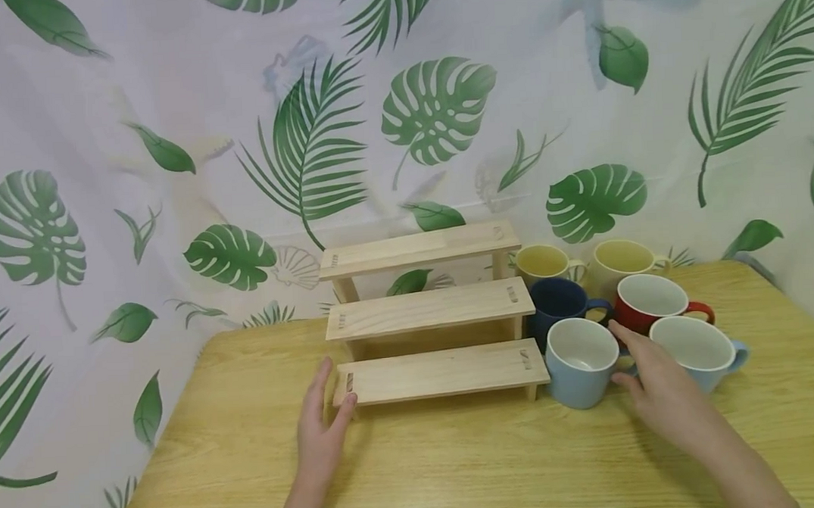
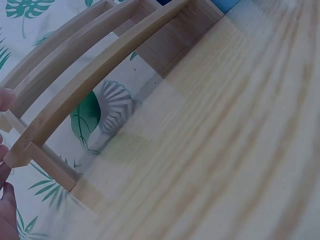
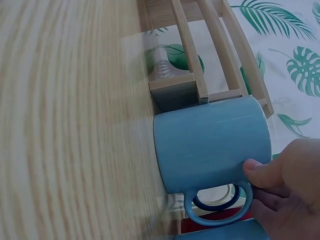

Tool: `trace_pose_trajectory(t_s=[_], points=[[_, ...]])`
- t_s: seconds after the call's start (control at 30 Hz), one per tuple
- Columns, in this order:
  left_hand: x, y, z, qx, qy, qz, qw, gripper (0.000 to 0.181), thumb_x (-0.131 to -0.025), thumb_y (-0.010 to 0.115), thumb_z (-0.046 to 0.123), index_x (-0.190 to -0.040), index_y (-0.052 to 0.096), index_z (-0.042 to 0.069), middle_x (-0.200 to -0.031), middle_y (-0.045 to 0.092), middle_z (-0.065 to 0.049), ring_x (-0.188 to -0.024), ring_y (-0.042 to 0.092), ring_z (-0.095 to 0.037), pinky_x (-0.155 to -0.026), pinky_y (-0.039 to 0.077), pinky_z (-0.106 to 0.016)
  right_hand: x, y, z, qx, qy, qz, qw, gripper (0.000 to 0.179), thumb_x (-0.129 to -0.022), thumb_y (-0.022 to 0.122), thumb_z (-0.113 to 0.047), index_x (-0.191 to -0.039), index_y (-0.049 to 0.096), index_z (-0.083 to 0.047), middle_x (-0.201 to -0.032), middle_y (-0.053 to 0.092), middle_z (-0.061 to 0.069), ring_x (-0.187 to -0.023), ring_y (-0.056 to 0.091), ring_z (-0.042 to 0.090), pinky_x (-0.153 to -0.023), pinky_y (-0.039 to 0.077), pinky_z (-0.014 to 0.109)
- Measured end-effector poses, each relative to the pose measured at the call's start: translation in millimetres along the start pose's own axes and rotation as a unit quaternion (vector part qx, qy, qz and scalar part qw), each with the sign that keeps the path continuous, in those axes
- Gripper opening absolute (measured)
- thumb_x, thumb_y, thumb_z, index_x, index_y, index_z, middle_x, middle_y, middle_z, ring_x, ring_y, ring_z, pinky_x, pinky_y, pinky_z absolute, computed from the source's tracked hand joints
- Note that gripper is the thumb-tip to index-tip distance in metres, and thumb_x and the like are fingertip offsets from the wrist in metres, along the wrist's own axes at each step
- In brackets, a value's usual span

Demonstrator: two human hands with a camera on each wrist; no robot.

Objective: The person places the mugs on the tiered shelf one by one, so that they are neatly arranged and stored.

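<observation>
A three-tier wooden shelf (image 1: pixel 439 374) stands on the table. At the left end of its lowest board is my left hand (image 1: pixel 321 432), thumb by the front edge and fingers spread along the side. My right hand (image 1: pixel 673 401) is at the handle side of a light blue mug (image 1: pixel 579 371) standing upright beside the shelf's right end. Its thumb and index finger are apart; in the right wrist view the thumb lies over the mug (image 3: pixel 210 145) by the handle. Whether it presses there I cannot tell. The other right fingers are partly hidden.
Behind and beside that mug stand a dark blue mug (image 1: pixel 557 308), a red mug (image 1: pixel 644 308), another light blue mug (image 1: pixel 698 355) and two yellow mugs, one (image 1: pixel 542 262) near the top board. A leaf-printed cloth (image 1: pixel 343 29) hangs behind the wooden table (image 1: pixel 457 464).
</observation>
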State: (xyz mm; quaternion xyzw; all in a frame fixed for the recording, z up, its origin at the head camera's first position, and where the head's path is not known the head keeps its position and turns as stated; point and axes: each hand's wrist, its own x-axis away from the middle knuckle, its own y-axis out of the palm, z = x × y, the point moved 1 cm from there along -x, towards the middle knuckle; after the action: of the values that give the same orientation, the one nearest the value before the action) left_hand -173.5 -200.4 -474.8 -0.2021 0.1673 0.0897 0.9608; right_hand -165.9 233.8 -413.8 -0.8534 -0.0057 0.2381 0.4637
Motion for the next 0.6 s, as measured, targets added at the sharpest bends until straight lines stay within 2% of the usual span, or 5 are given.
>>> trace_pose_trajectory(t_s=[0.27, 0.4, 0.6], points=[[-1.9, 0.7, -1.9, -0.038, 0.012, -0.014, 0.9991, 0.067, -0.095, 0.061, 0.03, -0.151, 0.029, 0.012, -0.156, 0.025, -0.005, -0.142, 0.021, -0.021, -0.113, 0.015, -0.045, -2.5, 5.0, 0.7, 0.041, -0.032, -0.002, 0.9987, 0.063, -0.079, 0.068, 0.011, -0.132, 0.036, 0.021, -0.117, 0.05, 0.039, -0.106, 0.048, 0.054, -0.085, 0.04, 0.062], [-2.8, 0.9, -2.5, -0.058, 0.017, -0.03, 0.9977, 0.069, -0.095, 0.06, 0.033, -0.151, 0.029, 0.009, -0.157, 0.022, -0.006, -0.143, 0.019, -0.022, -0.113, 0.015, -0.047, -2.5, 6.3, 0.9, 0.044, -0.036, -0.001, 0.9984, 0.064, -0.08, 0.068, 0.011, -0.133, 0.035, 0.022, -0.116, 0.05, 0.04, -0.106, 0.047, 0.054, -0.085, 0.039, 0.062], [-2.9, 1.2, -5.0, -0.071, 0.024, -0.053, 0.9958, 0.071, -0.094, 0.061, 0.036, -0.151, 0.028, 0.008, -0.158, 0.018, -0.005, -0.143, 0.016, -0.022, -0.112, 0.016, -0.051, -3.6, 9.2, 0.9, 0.052, -0.078, 0.04, 0.9948, 0.066, -0.072, 0.072, 0.014, -0.129, 0.04, 0.024, -0.11, 0.054, 0.038, -0.101, 0.051, 0.051, -0.082, 0.041, 0.059]])
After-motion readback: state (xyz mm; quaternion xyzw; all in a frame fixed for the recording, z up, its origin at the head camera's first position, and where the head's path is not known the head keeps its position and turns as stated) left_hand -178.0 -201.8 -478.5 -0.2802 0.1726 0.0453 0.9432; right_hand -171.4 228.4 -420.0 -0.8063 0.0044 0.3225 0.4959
